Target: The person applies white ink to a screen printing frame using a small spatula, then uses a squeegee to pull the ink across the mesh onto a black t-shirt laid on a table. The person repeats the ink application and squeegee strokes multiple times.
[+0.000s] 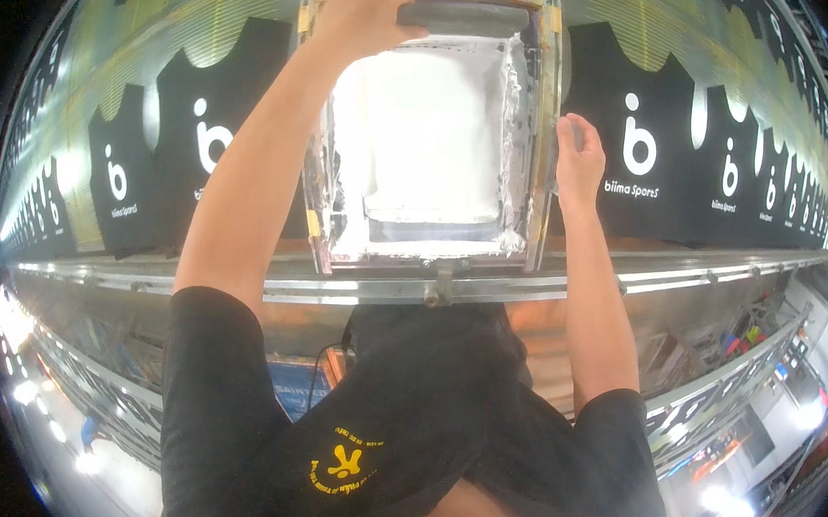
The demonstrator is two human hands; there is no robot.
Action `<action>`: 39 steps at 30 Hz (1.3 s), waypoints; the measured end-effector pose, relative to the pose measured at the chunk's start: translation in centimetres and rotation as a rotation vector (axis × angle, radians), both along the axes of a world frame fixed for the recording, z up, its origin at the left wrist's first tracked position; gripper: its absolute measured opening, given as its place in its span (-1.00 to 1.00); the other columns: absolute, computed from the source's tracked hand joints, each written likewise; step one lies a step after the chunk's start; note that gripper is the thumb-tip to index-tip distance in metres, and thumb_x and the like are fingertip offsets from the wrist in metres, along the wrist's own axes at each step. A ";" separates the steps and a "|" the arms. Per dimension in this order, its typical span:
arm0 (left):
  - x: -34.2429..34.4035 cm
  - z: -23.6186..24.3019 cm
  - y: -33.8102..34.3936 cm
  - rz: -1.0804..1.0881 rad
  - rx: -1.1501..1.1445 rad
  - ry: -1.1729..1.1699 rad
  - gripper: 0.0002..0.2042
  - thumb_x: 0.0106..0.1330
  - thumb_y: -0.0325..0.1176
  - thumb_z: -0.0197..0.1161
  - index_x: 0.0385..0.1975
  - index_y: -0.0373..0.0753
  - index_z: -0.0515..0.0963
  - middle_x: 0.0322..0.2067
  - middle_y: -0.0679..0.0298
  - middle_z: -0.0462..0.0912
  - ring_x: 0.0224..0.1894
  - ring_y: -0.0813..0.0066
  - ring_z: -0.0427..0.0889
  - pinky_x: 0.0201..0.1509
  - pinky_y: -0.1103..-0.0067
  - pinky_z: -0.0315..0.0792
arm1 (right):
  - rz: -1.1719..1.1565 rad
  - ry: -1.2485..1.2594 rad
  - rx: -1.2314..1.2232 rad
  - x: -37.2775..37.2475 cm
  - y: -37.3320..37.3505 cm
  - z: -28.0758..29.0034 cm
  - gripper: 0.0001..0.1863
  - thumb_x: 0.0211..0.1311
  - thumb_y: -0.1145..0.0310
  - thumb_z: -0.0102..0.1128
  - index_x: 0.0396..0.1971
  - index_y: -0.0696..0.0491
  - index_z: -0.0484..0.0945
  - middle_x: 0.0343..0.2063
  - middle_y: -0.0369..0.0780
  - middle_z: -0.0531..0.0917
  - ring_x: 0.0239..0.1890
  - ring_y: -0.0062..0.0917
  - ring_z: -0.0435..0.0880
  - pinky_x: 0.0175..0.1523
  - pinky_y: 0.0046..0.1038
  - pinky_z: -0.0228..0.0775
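Observation:
A screen printing frame (548, 95) lies over the long table in front of me, its mesh covered with thick white ink (432, 135). At its far end, my left hand (365, 20) is closed around the left part of a grey squeegee (469, 16); some of its fingers are hidden. White ink is smeared along the inner sides of the frame. My right hand (580, 163) hovers just outside the frame's right side, fingers loosely bent and apart, nothing visible in it. Whether it touches the rail is hard to tell.
Black garment panels (635, 120) with white printed logos lie in a row on both sides of the frame. A metal rail (662, 276) runs along the table's near edge, with a clamp-like stop (439, 284) below the frame. Another long rack (732, 377) stands behind at right.

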State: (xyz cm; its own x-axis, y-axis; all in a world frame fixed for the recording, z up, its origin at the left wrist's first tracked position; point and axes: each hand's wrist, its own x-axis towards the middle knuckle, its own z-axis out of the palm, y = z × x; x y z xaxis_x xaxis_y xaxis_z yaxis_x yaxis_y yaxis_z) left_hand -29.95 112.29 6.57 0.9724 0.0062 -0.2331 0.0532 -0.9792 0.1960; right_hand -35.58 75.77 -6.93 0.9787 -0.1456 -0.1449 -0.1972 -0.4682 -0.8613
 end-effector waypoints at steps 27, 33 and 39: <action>-27.7 -4.5 -10.8 0.057 0.038 -0.312 -0.70 0.09 -0.38 0.54 -0.14 -0.10 0.75 -0.23 0.26 0.78 -0.13 0.16 0.75 -0.03 0.30 0.58 | 0.723 -0.659 -0.341 -12.6 3.7 5.8 -0.77 -0.08 0.47 0.40 -0.37 0.00 0.57 -0.35 -0.27 0.54 -0.20 -0.30 0.58 -0.07 -0.27 0.45; -33.0 -2.7 -14.1 0.068 -0.027 -0.295 -0.62 -0.01 -0.53 0.43 -0.12 -0.14 0.71 -0.19 0.30 0.76 -0.13 0.18 0.72 -0.09 0.33 0.51 | 0.883 -0.529 -0.314 -17.5 0.8 6.4 -0.94 0.14 0.42 0.26 -0.38 -0.02 0.57 -0.35 -0.26 0.56 -0.18 -0.34 0.60 -0.04 -0.31 0.46; -25.9 1.0 -9.7 -0.009 -0.099 -0.040 -0.55 0.16 0.12 0.59 -0.45 -0.19 0.69 -0.45 0.18 0.72 -0.33 0.08 0.75 -0.25 0.21 0.58 | 0.947 -0.464 -0.297 -11.0 1.5 11.6 -0.63 -0.06 0.25 0.61 -0.25 -0.01 0.66 -0.31 -0.22 0.67 -0.21 -0.24 0.68 -0.09 -0.18 0.50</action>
